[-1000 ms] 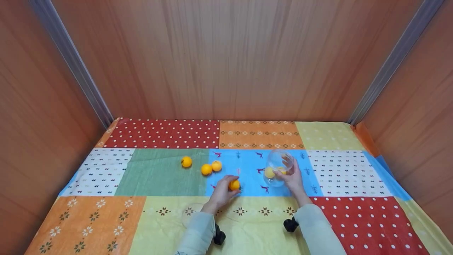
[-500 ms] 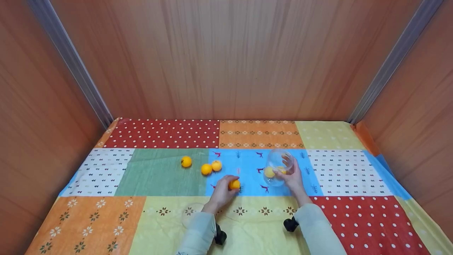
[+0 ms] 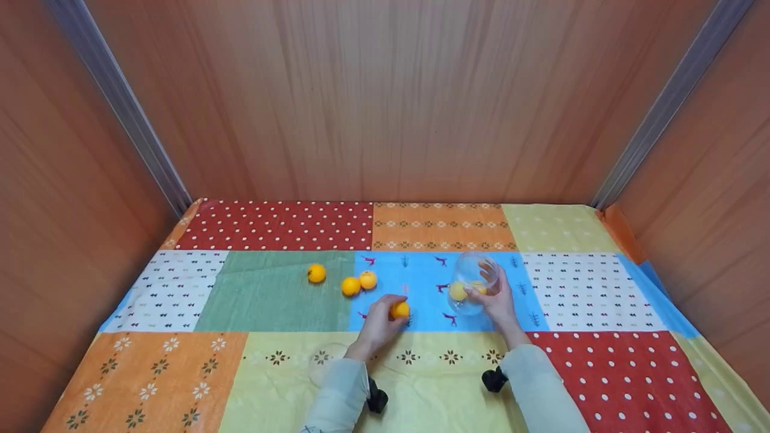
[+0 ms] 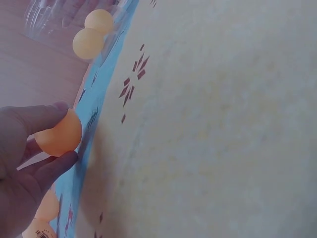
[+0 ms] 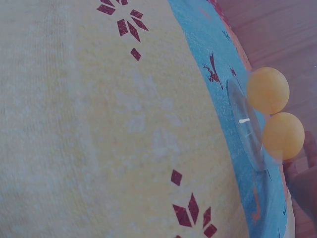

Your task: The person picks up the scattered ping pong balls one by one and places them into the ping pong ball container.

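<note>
My left hand (image 3: 379, 325) pinches an orange ping-pong ball (image 3: 400, 310) between thumb and fingers, above the blue patch of the cloth. In the left wrist view this ball (image 4: 62, 133) sits at the fingertips. To the right, my right hand (image 3: 496, 304) grips a clear jar (image 3: 466, 264) by its side. Two ping-pong balls lie inside the jar near its bottom; the right wrist view shows one ball (image 5: 268, 90) above the other ball (image 5: 283, 136). Left of my left hand, three more lie on the cloth: two close together (image 3: 351, 286) and one apart (image 3: 316, 273).
A faint clear round disc (image 3: 322, 361), perhaps a lid, lies on the yellow patch, partly covered by my left sleeve (image 3: 340, 391). The patchwork cloth (image 3: 277, 307) spreads over the table. Wooden panels (image 3: 385, 108) enclose the back and both sides.
My left hand, with the ping-pong ball, has shifted very slightly forward or up. The right hand, the jar and the loose balls stay where they were.
</note>
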A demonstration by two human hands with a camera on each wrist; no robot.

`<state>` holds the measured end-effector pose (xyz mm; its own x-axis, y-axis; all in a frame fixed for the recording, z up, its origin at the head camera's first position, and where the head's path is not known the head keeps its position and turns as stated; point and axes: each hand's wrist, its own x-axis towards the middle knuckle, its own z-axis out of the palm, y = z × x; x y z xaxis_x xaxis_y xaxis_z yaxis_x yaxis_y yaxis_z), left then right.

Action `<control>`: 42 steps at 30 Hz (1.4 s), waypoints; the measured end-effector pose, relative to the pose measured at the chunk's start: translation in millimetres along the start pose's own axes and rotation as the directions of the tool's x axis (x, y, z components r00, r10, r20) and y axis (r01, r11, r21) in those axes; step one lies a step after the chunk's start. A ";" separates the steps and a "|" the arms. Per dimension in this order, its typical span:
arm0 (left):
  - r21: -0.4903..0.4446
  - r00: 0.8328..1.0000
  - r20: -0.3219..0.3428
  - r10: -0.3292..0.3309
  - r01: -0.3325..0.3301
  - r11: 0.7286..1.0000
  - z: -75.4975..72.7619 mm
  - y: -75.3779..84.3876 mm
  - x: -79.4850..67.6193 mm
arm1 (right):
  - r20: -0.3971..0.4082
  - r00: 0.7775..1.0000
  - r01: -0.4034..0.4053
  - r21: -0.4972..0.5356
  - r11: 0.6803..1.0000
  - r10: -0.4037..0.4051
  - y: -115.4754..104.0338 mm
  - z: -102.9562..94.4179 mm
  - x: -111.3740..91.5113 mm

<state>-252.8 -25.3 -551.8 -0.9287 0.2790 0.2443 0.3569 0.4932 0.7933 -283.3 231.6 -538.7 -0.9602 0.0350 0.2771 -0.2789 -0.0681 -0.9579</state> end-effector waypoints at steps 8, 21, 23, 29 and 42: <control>-0.087 0.999 0.018 -0.040 0.041 0.995 1.4 6.4 4.4 | 0.008 1.000 -0.011 -0.036 0.999 0.012 -15.7 5.4 -5.4; -0.122 0.996 0.015 -0.091 0.092 0.988 10.1 12.2 14.7 | -0.009 1.000 -0.022 -0.012 1.000 0.022 -2.3 0.0 0.0; -0.124 0.997 0.004 -0.080 0.080 0.989 11.4 13.4 16.1 | -0.015 1.000 -0.024 -0.010 1.000 0.024 2.7 -1.6 1.4; -0.126 0.999 -0.036 -0.006 0.002 0.992 13.8 18.3 21.0 | -0.023 1.000 0.015 -0.017 1.000 -0.015 9.5 -2.3 2.2; -0.132 0.998 -0.053 0.021 -0.028 0.991 16.2 30.6 31.4 | 0.001 1.000 -0.027 -0.026 0.999 0.027 -8.5 3.1 -2.3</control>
<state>-269.4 11.8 -528.8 -0.9251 0.2451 0.2900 0.3659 0.3719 0.8531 -278.8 229.1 -531.0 -0.9674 0.0324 0.2510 -0.2523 -0.0432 -0.9667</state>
